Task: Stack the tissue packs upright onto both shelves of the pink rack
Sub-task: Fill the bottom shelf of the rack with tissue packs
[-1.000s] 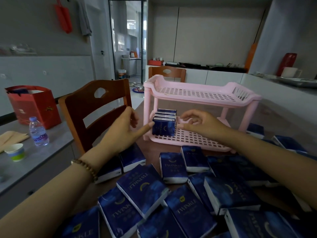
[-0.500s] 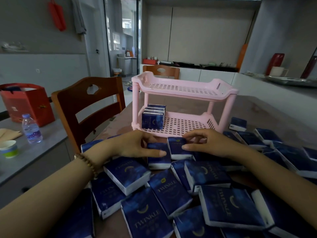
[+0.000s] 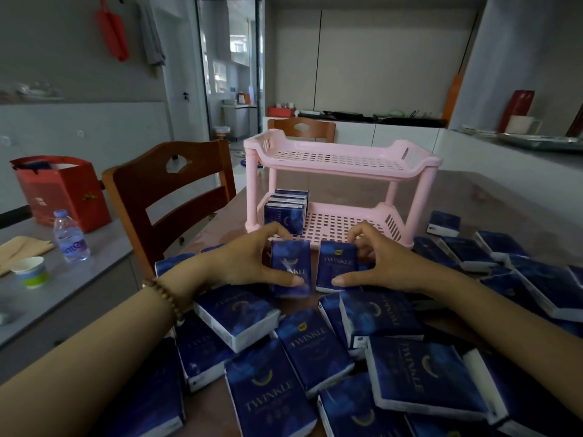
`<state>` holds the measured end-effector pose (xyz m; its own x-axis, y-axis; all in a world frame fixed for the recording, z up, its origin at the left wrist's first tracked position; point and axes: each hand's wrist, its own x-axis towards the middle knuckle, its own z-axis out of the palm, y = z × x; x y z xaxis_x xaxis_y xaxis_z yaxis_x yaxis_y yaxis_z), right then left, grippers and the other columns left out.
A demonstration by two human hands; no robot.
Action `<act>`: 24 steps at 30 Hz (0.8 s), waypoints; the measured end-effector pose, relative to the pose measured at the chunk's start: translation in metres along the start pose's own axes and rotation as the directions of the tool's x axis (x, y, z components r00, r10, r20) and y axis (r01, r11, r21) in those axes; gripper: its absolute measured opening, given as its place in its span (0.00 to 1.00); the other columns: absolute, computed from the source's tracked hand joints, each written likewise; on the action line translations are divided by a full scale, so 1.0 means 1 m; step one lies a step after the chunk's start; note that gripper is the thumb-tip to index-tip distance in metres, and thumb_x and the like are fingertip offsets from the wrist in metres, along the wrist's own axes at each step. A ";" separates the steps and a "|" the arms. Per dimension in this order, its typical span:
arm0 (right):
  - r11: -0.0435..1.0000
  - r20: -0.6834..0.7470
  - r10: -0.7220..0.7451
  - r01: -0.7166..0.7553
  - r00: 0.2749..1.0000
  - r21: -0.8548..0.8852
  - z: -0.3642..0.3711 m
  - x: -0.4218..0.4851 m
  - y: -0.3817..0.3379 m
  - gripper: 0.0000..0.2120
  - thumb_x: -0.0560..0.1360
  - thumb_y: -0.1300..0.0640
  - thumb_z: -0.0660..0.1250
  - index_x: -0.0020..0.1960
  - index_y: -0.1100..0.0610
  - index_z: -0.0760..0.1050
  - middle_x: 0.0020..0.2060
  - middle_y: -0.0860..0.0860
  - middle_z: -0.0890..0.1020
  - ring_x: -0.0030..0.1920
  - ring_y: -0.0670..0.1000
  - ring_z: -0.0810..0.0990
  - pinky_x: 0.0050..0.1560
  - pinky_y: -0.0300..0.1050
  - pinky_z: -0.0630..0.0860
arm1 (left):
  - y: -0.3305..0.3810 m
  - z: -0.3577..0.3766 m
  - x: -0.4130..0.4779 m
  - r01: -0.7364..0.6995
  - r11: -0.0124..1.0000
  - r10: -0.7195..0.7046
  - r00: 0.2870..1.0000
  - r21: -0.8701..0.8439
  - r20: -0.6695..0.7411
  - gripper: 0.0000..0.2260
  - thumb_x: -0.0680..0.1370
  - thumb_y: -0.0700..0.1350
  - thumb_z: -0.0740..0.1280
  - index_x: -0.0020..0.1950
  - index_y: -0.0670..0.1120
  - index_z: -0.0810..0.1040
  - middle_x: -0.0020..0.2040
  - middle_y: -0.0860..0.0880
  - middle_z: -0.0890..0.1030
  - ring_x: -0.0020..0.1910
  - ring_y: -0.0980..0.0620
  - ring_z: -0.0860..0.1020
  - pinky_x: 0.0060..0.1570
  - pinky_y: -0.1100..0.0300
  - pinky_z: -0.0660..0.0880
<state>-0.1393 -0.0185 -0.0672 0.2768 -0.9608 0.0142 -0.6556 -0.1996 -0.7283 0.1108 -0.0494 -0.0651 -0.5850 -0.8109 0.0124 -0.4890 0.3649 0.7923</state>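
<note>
The pink two-shelf rack (image 3: 344,167) stands on the table in front of me. Several dark blue tissue packs (image 3: 285,208) stand upright at the left end of its lower shelf; the top shelf holds nothing. My left hand (image 3: 249,263) grips one blue pack (image 3: 290,268) upright, thumb on its front and fingers behind. Beside it, my right hand (image 3: 383,263) grips another pack (image 3: 336,268) the same way. Both packs are raised just in front of the rack. Several more packs (image 3: 309,351) lie flat and scattered across the table near me.
A wooden chair (image 3: 170,190) stands left of the table, another (image 3: 303,129) behind the rack. On the grey side counter sit a red gift bag (image 3: 61,190), a water bottle (image 3: 70,236) and a paper cup (image 3: 31,272). More packs (image 3: 473,247) lie right of the rack.
My hands left the rack's lower shelf, came down onto the loose packs, and each has picked one up and turned it upright.
</note>
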 end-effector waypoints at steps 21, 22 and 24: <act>0.955 -0.085 -0.293 0.295 0.952 0.021 0.015 0.021 -0.031 0.34 0.68 0.59 0.74 0.68 0.44 0.62 0.59 0.41 0.73 0.57 0.40 0.74 0.54 0.33 0.75 | 0.015 -0.011 -0.007 -0.211 0.964 0.229 0.968 0.164 -0.099 0.22 0.71 0.42 0.73 0.60 0.49 0.67 0.52 0.61 0.74 0.47 0.68 0.77 0.42 0.75 0.74; 0.957 -0.059 -0.292 0.290 0.955 -0.027 0.017 0.021 -0.028 0.33 0.68 0.58 0.74 0.67 0.45 0.63 0.58 0.43 0.74 0.57 0.39 0.74 0.55 0.32 0.74 | 0.012 -0.010 -0.006 -0.210 0.958 0.234 0.966 0.197 -0.109 0.21 0.70 0.44 0.74 0.58 0.48 0.68 0.52 0.59 0.75 0.48 0.64 0.78 0.44 0.72 0.76; 0.956 -0.007 -0.282 0.280 0.959 -0.086 0.018 0.021 -0.025 0.28 0.68 0.58 0.75 0.64 0.47 0.68 0.56 0.41 0.76 0.56 0.36 0.74 0.55 0.30 0.72 | 0.003 -0.007 -0.002 -0.205 0.953 0.230 0.969 0.224 -0.095 0.19 0.69 0.46 0.75 0.54 0.47 0.69 0.53 0.55 0.78 0.51 0.59 0.78 0.48 0.64 0.78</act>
<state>-0.1046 -0.0303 -0.0614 0.4451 -0.8670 0.2240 -0.6098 -0.4767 -0.6332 0.1152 -0.0498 -0.0585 -0.6181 -0.7446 0.2522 -0.4910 0.6162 0.6158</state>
